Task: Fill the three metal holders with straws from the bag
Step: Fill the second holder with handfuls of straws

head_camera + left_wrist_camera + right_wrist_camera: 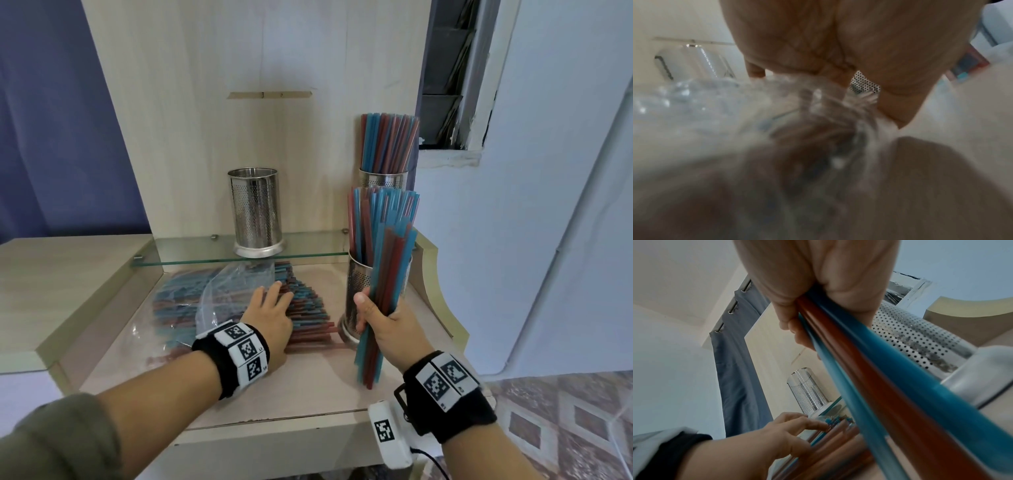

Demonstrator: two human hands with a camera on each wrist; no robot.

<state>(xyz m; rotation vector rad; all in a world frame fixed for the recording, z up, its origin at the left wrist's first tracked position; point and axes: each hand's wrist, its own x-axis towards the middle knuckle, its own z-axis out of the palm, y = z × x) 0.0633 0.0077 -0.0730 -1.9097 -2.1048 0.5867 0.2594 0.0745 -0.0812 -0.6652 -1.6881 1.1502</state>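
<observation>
Three metal holders (256,209) show only from the head; our right hand (378,317) grips a straw bundle (383,287) near the desk's right edge, our left hand (272,313) lies flat on the bagged straws (308,308). Its wrist view is blurred.

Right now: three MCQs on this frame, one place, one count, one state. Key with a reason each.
1. Where is the empty holder?
A. on the glass shelf
B. on the floor
C. in the bag

2. How many holders contain straws?
A. none
B. two
C. three

3. What is the right hand doing?
A. resting open
B. gripping a straw bundle
C. lifting a holder

Key: 1 A, its base sits on the glass shelf. 2 B, the front holder and back holder are stocked. 3 B, fingers wrap the straw bundle.
</observation>
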